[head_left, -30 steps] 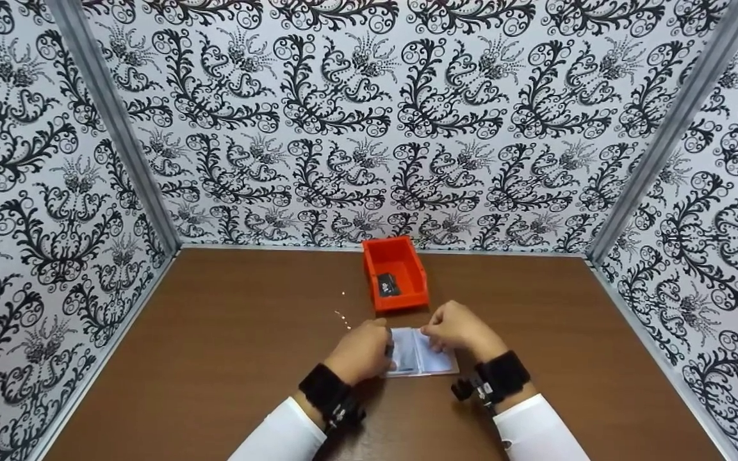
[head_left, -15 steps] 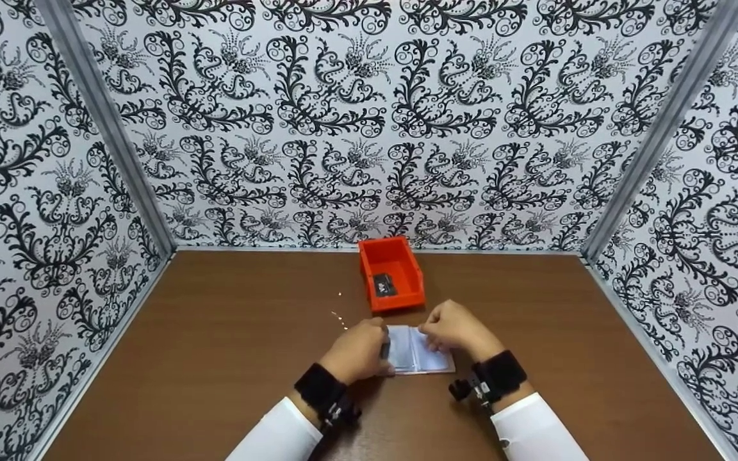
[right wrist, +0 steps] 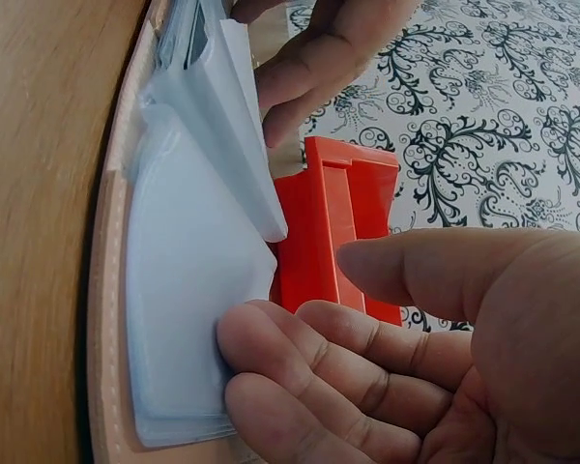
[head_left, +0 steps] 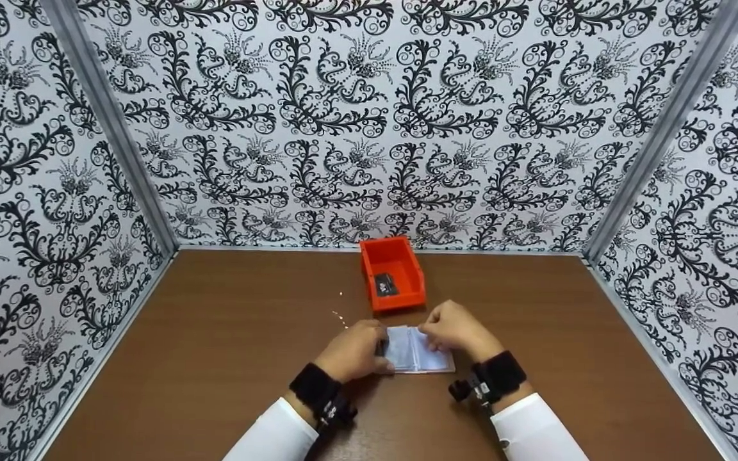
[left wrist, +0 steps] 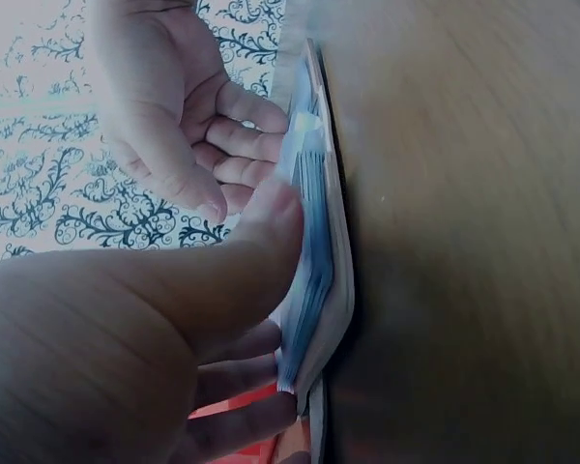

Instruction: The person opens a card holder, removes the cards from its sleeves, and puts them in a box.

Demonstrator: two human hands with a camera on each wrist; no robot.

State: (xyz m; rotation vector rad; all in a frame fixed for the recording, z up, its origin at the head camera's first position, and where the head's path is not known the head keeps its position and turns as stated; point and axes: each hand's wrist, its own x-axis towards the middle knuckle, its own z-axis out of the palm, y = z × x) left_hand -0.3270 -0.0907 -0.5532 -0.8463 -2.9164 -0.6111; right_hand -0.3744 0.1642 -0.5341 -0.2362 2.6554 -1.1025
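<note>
Grips the left side of an open booklet with the left hand, with the thumb laid on the thin, translucent pockets and fingers at the far edge. Poises the right hand at the facing page with fingers loosely bent and apart from the thumb; cannot tell if touching the page at the fingertips. Has the booklet spread on a brown counter, just this side of a red bin with a dark card lying inside. Shows, in the right wrist view, some pockets raised near the spine and a pale, stitched cover beneath. Has a few pale flecks on the counter, left of the bin. Wears white sleeves and black wrist straps. Works before walls patterned with black scrollwork on white, framed by grey posts.
</note>
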